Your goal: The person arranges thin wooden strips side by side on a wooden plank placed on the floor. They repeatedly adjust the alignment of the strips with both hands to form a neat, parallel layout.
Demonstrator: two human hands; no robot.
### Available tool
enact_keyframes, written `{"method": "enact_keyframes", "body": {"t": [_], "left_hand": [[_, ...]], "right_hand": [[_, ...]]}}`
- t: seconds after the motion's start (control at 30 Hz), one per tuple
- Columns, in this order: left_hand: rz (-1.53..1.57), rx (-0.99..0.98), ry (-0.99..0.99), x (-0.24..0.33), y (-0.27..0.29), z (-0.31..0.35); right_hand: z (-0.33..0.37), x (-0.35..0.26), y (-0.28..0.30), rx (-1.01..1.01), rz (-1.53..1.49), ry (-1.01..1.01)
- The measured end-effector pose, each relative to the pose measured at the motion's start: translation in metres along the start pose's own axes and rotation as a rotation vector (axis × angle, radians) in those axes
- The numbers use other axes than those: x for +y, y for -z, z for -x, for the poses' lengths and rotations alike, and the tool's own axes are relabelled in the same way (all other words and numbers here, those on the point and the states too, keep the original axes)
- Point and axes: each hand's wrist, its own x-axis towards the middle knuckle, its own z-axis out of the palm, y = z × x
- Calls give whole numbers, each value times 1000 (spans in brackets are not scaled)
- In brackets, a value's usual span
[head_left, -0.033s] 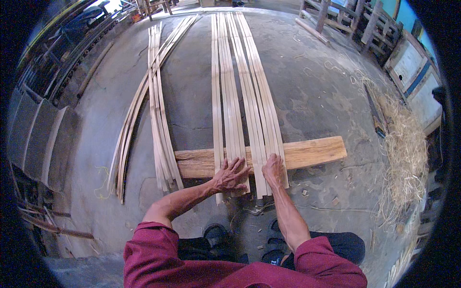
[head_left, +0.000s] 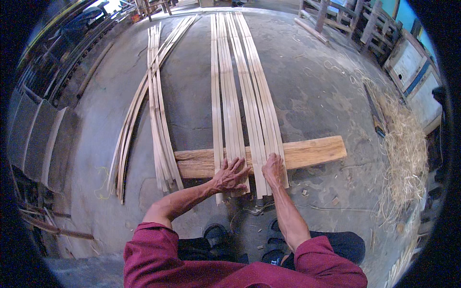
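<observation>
Long pale bamboo strips (head_left: 229,96) run away from me across the floor, their near ends lying over a wooden plank (head_left: 314,151). A second group of strips (head_left: 257,91) lies just to the right, with a narrow gap between. My left hand (head_left: 230,176) rests flat with spread fingers on the near ends of the left group. Curled fingers of my right hand (head_left: 273,169) close on a bamboo strip in the right group, above the plank. How many strips the right hand pinches is hidden under its fingers.
Further left, two more bundles of strips (head_left: 157,105) cross each other on the concrete floor (head_left: 317,105). A heap of thin shavings (head_left: 406,149) lies at the right, beside a long-bladed tool (head_left: 374,110). Grey blocks (head_left: 60,144) stand at the left.
</observation>
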Motion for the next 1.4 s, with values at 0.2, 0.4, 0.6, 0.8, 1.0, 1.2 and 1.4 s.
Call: {"method": "enact_keyframes", "body": {"t": [0.2,0.4,0.6,0.8,1.0,1.2,1.4], "left_hand": [[-3,25,-6,-5,0,-6],[62,3,-16,-5,6,-4],[94,-15,-17,-4,12,-4],[90,1,-19,-6,8,-4],[59,10,-22,-7,6,-5],[71,12,-22,-7,5,-5],[40,40,-26,-7,7,-4]], "right_hand": [[-12,6,4,-95,15,-57],[-23,22,8,27,-41,-234],[-27,46,3,39,-49,-254],[-36,57,1,45,-157,-318],[-44,51,20,66,-206,-277],[-54,14,33,364,-496,13],[-65,-28,14,82,-507,-38]]}}
